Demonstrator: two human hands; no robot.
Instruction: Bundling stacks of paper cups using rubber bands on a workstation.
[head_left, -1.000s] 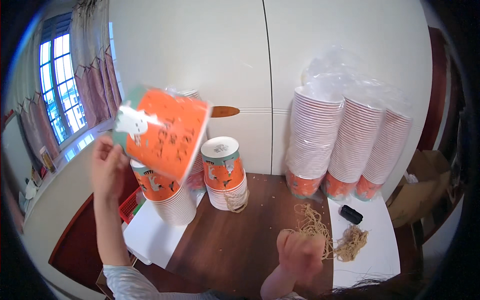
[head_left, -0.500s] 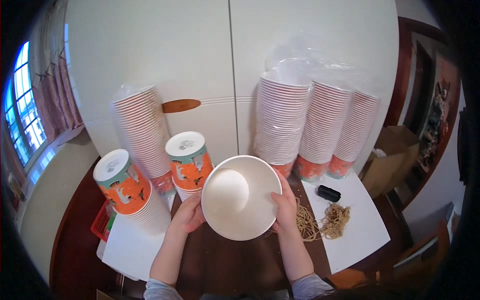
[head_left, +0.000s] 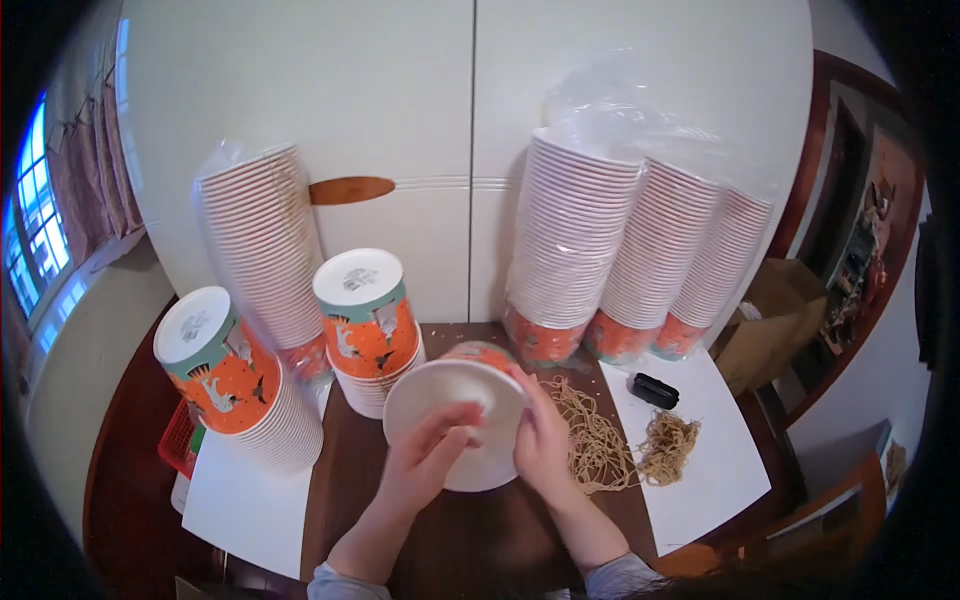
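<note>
A large paper tub (head_left: 490, 460), white inside with an orange printed outside, is tipped with its round mouth toward me over the brown table strip. My right hand (head_left: 542, 437) grips it at the right, fingers along the outer wall and rim. My left hand (head_left: 425, 458) is at the mouth, its fingers stretched over the inside and thumb apart, slightly blurred; it does not grip the rim. Just left of the tub stands a stack of upside-down tubs (head_left: 365, 325), with orange and green sides. Another upside-down stack (head_left: 235, 380) stands farther left.
A plastic-wrapped tub stack (head_left: 255, 230) rises at the back left. Several wrapped stacks (head_left: 575, 230) stand back right. Tangled tan string (head_left: 595, 440), a string bundle (head_left: 667, 447) and a black object (head_left: 655, 390) lie at the right. A cardboard box (head_left: 780, 310) sits beyond the table.
My left hand has left the rim and moved across the tub's mouth. The tub has tilted, so its orange side shows at the top. My right hand still holds it.
</note>
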